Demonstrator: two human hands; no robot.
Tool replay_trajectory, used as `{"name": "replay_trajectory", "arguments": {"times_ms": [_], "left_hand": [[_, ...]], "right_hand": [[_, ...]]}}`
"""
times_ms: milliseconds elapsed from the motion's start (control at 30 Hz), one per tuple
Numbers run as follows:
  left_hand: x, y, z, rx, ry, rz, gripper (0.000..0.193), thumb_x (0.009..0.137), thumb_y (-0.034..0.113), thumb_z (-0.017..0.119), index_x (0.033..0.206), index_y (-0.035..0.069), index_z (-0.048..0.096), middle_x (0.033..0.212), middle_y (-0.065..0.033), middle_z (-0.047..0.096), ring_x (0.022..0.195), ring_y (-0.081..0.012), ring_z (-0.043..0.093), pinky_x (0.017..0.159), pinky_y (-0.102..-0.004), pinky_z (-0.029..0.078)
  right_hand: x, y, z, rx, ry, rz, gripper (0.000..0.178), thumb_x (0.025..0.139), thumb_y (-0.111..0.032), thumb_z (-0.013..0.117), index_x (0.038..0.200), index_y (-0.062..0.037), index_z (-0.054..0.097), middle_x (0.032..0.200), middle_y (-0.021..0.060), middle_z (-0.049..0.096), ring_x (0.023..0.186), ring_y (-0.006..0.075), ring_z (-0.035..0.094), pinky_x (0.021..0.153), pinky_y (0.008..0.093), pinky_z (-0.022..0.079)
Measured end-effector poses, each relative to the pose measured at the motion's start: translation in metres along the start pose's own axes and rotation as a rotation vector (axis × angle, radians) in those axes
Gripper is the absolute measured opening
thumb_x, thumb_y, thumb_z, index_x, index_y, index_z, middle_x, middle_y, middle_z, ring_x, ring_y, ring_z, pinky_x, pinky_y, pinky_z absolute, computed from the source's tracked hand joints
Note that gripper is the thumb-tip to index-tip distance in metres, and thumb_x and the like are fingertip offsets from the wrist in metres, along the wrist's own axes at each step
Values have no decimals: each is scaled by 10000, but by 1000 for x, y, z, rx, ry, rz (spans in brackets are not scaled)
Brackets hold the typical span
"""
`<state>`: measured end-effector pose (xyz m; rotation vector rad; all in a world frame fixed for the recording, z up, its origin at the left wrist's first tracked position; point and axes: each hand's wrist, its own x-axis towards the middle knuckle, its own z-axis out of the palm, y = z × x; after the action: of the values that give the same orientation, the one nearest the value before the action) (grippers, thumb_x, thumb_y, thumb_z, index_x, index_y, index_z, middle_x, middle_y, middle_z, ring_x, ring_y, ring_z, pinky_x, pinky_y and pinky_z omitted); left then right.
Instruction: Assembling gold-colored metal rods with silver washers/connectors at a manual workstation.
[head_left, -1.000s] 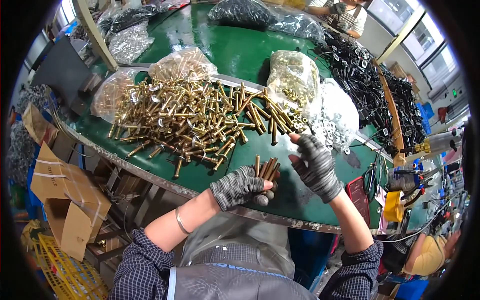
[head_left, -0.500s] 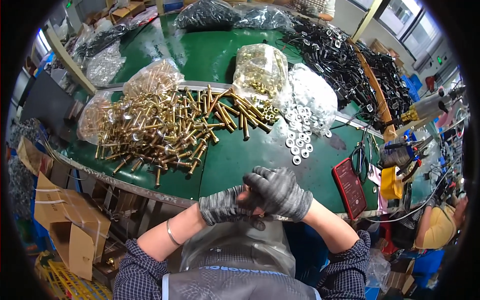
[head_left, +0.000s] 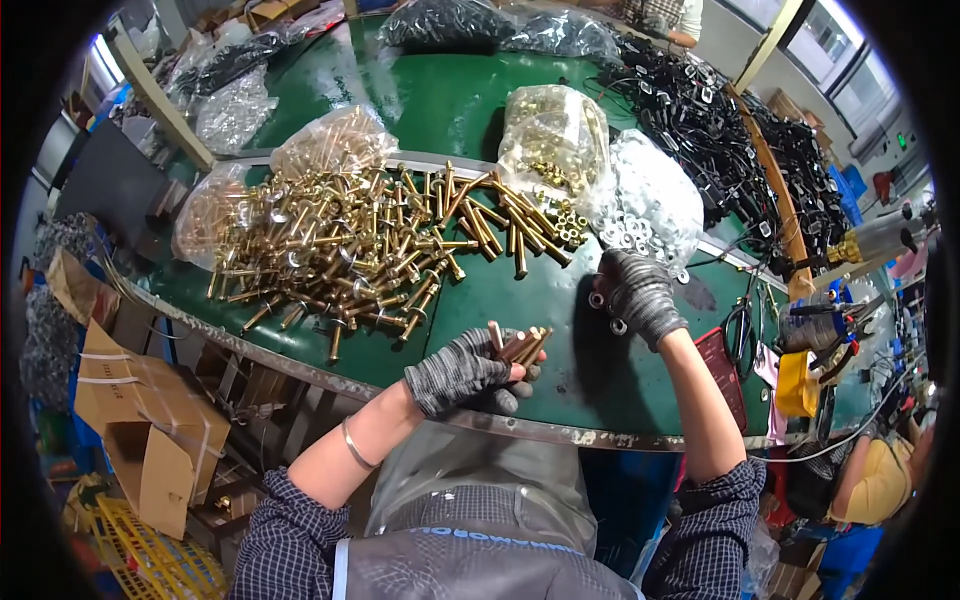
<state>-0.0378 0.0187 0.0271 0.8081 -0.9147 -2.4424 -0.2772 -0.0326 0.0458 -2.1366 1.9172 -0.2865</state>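
My left hand [head_left: 470, 375], in a grey knitted glove, is closed around several brass-coloured bolts [head_left: 520, 347] in front of the bench edge. Their ends stick out past the thumb toward the right. Gloved likewise, my right hand [head_left: 640, 300] reaches over the bench with curled fingers at the near end of the loose washers [head_left: 632, 236]. Single washers show beside its fingertips, but what the fingers pinch is hidden. Beyond the left hand lies a big heap of bolts with washers on them [head_left: 330, 240]. Bare bolts [head_left: 520, 225] and small brass nuts [head_left: 570, 222] lie between heap and washers.
A clear bag of nuts [head_left: 555, 130] and a white bag of washers [head_left: 660, 185] stand behind the loose parts. A red-edged phone [head_left: 722, 380], scissors [head_left: 740, 330] and a yellow holder [head_left: 797, 385] are at the right. Black cables [head_left: 690, 140] are piled at the far right.
My hands, together before, have come apart. The right one has moved forward and right to the washers; the left has turned, and the bolts in it now show. The view has shifted slightly.
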Motion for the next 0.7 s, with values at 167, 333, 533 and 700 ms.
{"name": "replay_trajectory", "arguments": {"times_ms": [167, 333, 533, 700], "left_hand": [[9, -4, -15, 130, -119, 14, 329, 757, 113, 615, 1051, 25, 497, 846, -25, 558, 743, -97, 553, 605, -228, 471], [4, -10, -5, 552, -50, 354, 233, 795, 130, 565, 1003, 43, 507, 775, -19, 546, 601, -103, 520, 521, -243, 442], [9, -4, -4, 481, -3, 43, 156, 795, 172, 563, 838, 28, 522, 633, -15, 535, 529, -107, 495, 502, -253, 403], [20, -15, -13, 678, -39, 185, 183, 783, 188, 576, 783, 9, 538, 555, -27, 516, 512, -114, 493, 502, -262, 406]], "right_hand": [[-19, -54, -24, 783, -20, -314, 152, 738, -95, 607, 871, -23, 586, 764, 96, 582, 682, 183, 582, 607, 305, 460], [-25, -82, -32, 753, -480, -468, 170, 786, -109, 570, 922, -8, 584, 765, 76, 595, 680, 132, 582, 627, 259, 471], [-29, -75, -31, 837, -644, -346, 196, 800, -111, 556, 943, 23, 568, 772, 75, 602, 687, 111, 581, 635, 247, 474], [-29, -72, -28, 1038, -725, -201, 202, 805, -120, 549, 934, 36, 561, 767, 67, 599, 675, 107, 570, 633, 235, 468]]}}
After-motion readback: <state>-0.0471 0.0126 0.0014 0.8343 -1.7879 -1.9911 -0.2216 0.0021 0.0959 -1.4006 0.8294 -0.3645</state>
